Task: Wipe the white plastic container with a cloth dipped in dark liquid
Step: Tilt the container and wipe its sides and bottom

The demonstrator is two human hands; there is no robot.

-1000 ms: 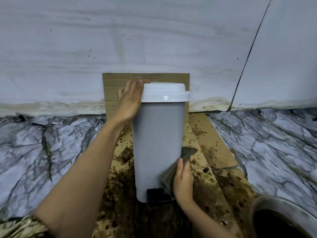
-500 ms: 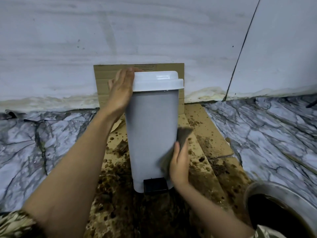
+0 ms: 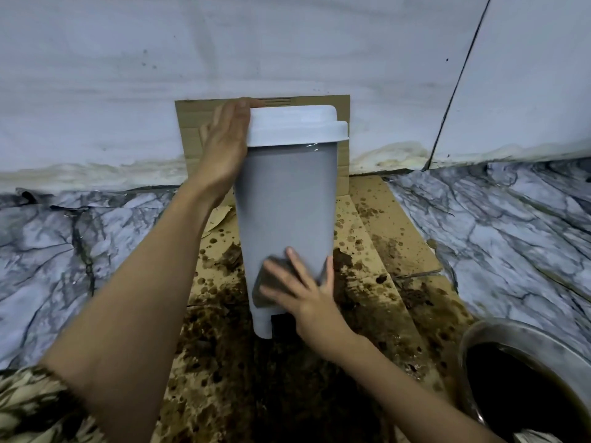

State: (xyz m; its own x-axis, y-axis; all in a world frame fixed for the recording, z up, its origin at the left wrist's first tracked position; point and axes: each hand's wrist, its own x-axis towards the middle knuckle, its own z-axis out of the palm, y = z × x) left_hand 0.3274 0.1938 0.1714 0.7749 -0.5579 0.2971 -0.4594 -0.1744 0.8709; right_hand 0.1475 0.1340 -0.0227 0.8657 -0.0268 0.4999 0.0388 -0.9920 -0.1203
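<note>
A tall white plastic container (image 3: 286, 203) with a white lid (image 3: 295, 126) and a black pedal at its foot stands upright on stained cardboard. My left hand (image 3: 224, 148) rests flat against its upper left side and the lid's edge, fingers straight. My right hand (image 3: 300, 289) presses a dark wet cloth (image 3: 270, 279) flat against the lower front of the container with spread fingers. Most of the cloth is hidden under that hand.
Brown cardboard (image 3: 383, 238) spattered with dark liquid covers the floor, and one sheet leans on the white wall (image 3: 287, 43). A metal bowl of dark liquid (image 3: 524, 388) sits at the lower right. Marble-patterned flooring (image 3: 495, 225) lies on both sides.
My right hand slid the cloth from the container's lower right edge onto its front face, fingers now spread. The view shifted a little. My left hand stayed at the lid.
</note>
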